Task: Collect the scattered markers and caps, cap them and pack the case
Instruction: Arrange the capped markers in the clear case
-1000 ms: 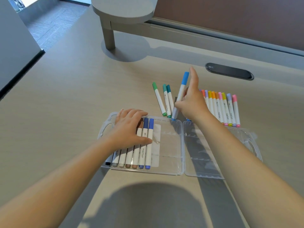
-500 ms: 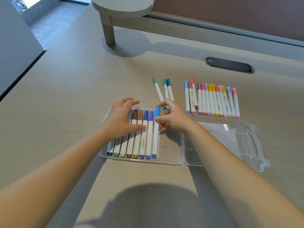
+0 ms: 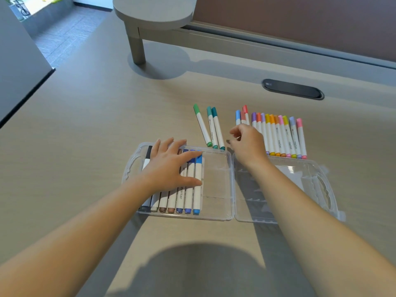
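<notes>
A clear plastic case [image 3: 216, 183] lies open on the desk, its lid [image 3: 300, 179] spread out to the right. Several capped markers lie side by side in its left half, the light blue marker [image 3: 198, 185] rightmost. My left hand [image 3: 169, 166] rests flat on that row with straight fingers. My right hand [image 3: 248, 142] hovers above the case's far edge, fingers loosely curled, holding nothing. Behind it lies a row of several capped markers [image 3: 280, 136] in warm and purple colours. Three green and teal markers [image 3: 211, 127] lie to the left of that row.
A dark oval cable grommet [image 3: 292, 89] is set in the desk at the back right. A grey round shelf on a post [image 3: 137, 46] stands at the back. The desk's left edge [image 3: 25, 99] drops to the floor.
My right hand laid the light blue marker into the case beside the others, let go and moved back toward the loose row. My left hand spread over the packed markers.
</notes>
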The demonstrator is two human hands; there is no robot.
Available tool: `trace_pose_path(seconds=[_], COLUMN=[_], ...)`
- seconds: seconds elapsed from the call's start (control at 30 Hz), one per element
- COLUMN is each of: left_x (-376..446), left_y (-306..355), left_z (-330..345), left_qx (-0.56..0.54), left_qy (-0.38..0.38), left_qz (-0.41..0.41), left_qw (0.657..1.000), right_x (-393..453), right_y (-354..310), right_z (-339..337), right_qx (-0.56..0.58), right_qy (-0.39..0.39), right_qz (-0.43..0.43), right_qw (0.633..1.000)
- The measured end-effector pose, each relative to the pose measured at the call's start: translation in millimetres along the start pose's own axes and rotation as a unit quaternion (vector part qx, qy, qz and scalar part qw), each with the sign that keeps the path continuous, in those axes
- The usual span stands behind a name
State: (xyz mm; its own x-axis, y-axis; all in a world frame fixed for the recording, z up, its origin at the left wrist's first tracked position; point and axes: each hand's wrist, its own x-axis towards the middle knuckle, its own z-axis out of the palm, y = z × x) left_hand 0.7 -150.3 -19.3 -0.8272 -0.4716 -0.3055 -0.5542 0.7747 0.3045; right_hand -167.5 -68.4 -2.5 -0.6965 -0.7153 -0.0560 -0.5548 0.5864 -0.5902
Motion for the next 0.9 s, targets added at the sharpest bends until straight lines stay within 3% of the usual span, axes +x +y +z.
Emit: trace_pose_path(seconds=[0.13, 0.33, 0.57, 0.67, 0.8, 0.9], left_x=[2.2, 4.1, 6.7, 7.5, 7.4, 3.8], left_y=[-0.2, -0.9, -4.6, -4.8, -5.5, -5.7], left_z=[1.1, 3.2, 3.9, 1.4, 0.5, -2.3], left_qx=[0.025, 0.032, -0.013, -0.041, -0.067, -0.111], left_qy=[-0.007, -0.004, 0.0, -0.003, 0.003, 0.014], left_qz=[-0.007, -0.004, -0.006, -0.012, -0.008, -0.006], left_qw=[1.0, 0.999, 1.0, 0.999, 0.998, 0.994], right_x=[15.3, 31.8, 39.6, 37.6, 31.2, 18.3], right_y=[5.1, -1.2, -9.9, -15.2, -27.1, -33.3], right_z=[-3.9, 2.6, 11.9, 4.6, -14.2, -23.4], right_qx=[-0.068, -0.169, -0.17, -0.098, 0.079, 0.187], right_qy=[0.018, -0.02, -0.026, -0.014, 0.011, -0.035], right_qz=[0.006, 0.025, 0.018, 0.016, -0.011, -0.008], right_qw=[0.997, 0.985, 0.985, 0.995, 0.997, 0.982])
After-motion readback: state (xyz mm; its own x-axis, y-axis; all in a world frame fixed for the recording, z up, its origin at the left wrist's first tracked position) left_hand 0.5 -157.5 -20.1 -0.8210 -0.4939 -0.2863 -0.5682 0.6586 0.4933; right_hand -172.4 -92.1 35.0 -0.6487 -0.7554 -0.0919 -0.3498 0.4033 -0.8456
